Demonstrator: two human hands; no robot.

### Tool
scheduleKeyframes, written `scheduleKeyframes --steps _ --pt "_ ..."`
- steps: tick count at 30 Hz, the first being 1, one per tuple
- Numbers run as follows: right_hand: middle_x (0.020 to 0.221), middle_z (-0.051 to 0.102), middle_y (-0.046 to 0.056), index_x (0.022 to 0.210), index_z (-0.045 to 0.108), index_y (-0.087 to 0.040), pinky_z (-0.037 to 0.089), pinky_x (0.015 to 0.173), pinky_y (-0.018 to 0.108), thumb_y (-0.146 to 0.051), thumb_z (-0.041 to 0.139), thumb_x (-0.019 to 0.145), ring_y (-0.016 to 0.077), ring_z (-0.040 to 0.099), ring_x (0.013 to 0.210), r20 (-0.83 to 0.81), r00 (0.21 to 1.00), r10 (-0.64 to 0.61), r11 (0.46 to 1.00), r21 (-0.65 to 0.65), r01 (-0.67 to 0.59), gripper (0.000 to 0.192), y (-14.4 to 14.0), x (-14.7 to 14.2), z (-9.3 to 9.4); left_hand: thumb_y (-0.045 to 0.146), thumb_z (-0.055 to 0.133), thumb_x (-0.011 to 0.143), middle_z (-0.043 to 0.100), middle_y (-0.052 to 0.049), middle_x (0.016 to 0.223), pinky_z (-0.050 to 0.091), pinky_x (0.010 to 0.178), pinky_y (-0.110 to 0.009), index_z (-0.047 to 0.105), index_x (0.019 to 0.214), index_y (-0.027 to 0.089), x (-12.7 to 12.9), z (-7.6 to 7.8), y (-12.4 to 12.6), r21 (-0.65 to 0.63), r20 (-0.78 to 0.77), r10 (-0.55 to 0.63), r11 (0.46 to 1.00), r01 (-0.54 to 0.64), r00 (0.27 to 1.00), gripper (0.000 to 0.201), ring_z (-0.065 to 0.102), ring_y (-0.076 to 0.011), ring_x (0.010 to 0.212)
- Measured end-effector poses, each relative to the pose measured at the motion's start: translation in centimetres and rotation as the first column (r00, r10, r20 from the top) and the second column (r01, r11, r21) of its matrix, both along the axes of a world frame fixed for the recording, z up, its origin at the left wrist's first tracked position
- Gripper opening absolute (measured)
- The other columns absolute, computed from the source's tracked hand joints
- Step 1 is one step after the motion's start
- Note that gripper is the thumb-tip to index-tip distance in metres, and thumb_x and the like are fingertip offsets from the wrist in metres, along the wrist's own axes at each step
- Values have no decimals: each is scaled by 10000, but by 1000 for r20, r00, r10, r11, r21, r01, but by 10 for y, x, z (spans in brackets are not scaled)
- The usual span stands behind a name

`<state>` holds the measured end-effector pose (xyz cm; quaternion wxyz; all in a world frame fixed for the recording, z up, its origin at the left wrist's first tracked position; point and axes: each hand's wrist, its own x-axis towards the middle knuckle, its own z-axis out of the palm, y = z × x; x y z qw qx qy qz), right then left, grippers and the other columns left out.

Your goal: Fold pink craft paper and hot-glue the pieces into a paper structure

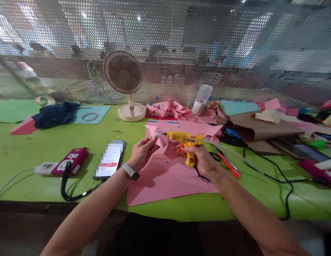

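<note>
A yellow hot glue gun is in my right hand, its small light glowing orange and a clear glue stick trailing from the back. Its nozzle points left and meets a folded piece of pink paper. My left hand pinches that folded paper at its left side; a small blue dot shows near the fingertips. Below both hands lie large pink paper sheets. Whether glue is coming out is too small to tell.
A red utility knife lies right of my right hand, near black cords. Left are a phone and a purple power strip. Behind stand a fan, folded pink paper shapes and a tilted clear bottle.
</note>
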<state>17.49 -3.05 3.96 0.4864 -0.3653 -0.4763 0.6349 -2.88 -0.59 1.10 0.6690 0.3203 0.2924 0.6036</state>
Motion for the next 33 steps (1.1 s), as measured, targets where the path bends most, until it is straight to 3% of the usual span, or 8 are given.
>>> scheduleKeyframes --steps 15,33 --pt "880 746 24 949 707 -275 573 730 349 -288 713 640 263 685 968 37 999 2 1000 6 -3 310 1 1 0 296 907 557 614 47 674 514 632 -164 673 700 129 1 4 -2 -20 -5 6 1000 -6 1000 321 588 -41 612" --pt "874 744 28 921 722 -263 576 723 363 -283 715 668 258 687 960 9 998 64 997 30 -64 254 -1 1 4 284 908 555 655 34 728 535 673 -189 671 708 131 0 -1 1 -15 8 21 1000 -21 1000 321 601 -46 615"
